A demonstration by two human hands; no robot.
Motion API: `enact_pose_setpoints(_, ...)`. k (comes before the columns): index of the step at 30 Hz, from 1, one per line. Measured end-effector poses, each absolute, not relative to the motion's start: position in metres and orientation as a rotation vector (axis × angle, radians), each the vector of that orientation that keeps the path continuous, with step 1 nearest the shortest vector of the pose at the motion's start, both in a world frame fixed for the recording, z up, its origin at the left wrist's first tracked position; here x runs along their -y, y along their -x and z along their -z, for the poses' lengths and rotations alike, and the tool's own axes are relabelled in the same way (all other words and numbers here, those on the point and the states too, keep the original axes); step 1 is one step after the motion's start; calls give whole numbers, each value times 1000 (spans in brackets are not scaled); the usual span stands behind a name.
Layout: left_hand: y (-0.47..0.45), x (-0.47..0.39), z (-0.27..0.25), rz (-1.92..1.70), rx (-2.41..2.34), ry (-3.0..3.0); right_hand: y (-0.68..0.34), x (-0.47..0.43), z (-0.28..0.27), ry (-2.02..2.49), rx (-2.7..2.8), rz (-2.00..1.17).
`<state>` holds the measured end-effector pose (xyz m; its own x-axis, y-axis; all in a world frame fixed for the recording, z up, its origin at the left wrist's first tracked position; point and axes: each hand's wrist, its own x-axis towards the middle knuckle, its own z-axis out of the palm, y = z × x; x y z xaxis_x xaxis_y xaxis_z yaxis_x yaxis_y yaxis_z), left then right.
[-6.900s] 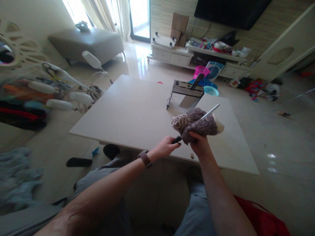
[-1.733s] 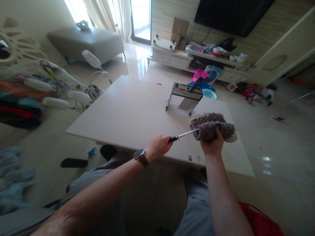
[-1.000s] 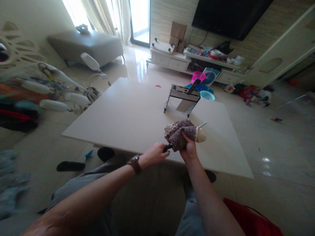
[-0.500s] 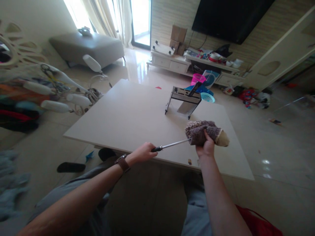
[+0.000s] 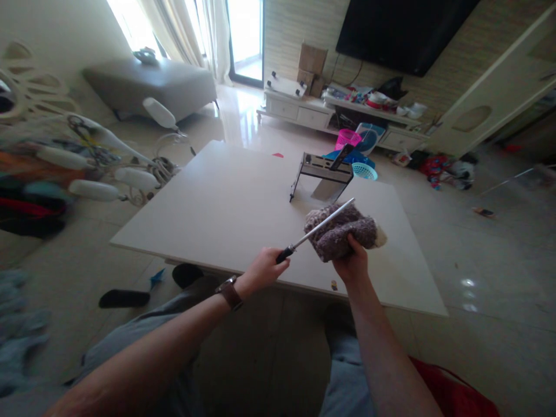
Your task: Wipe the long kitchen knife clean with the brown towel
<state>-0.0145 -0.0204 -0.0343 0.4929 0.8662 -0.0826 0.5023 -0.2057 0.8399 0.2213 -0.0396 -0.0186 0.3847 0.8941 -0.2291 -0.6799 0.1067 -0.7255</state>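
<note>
My left hand (image 5: 266, 267), with a watch at its wrist, is closed round the black handle of a honing steel (image 5: 324, 225). The metal rod slants up to the right, in front of a folded fuzzy brown cloth (image 5: 343, 240) with a tan end. Beneath the cloth, my right hand (image 5: 353, 263) grips it with the thumb on top. I cannot tell whether rod and cloth touch. Farther back on the white table (image 5: 208, 202) stands a metal knife rack (image 5: 324, 168), which holds a broad blade with a black handle (image 5: 342, 156).
A small sticker-like scrap (image 5: 334, 285) lies by the table's near edge. Beyond the table are a pink basket (image 5: 347, 139) and a light blue basket (image 5: 365, 171). White lamp shades (image 5: 138, 178) of a fallen-looking fixture crowd the left side. My legs are under the near edge.
The honing steel's tip has come away from the cloth's left side and now points up across its front. The cloth has shifted left and turned in my right hand.
</note>
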Motion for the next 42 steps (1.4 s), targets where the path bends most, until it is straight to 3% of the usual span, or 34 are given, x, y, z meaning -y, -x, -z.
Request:
enact_pose_setpoints(5,2,37,37,-410,-1034,-1938,-190,37,27,928,277,-1295)
enact_pose_setpoints(15,-2,31,51,-265,-1041,-1866,-180,27,38,919,208,-1168)
enact_pose_setpoints(25,3,28,41,-83,-1150,-2068,-227,22,32,897,172,-1109)
enact_pose_setpoints(35,8,21,33,-249,-1184,-2096,-260,26,12,847,121,-915)
enact_pose_setpoints(42,5,23,36,-292,-1184,-1996,-242,26,14,824,177,-970)
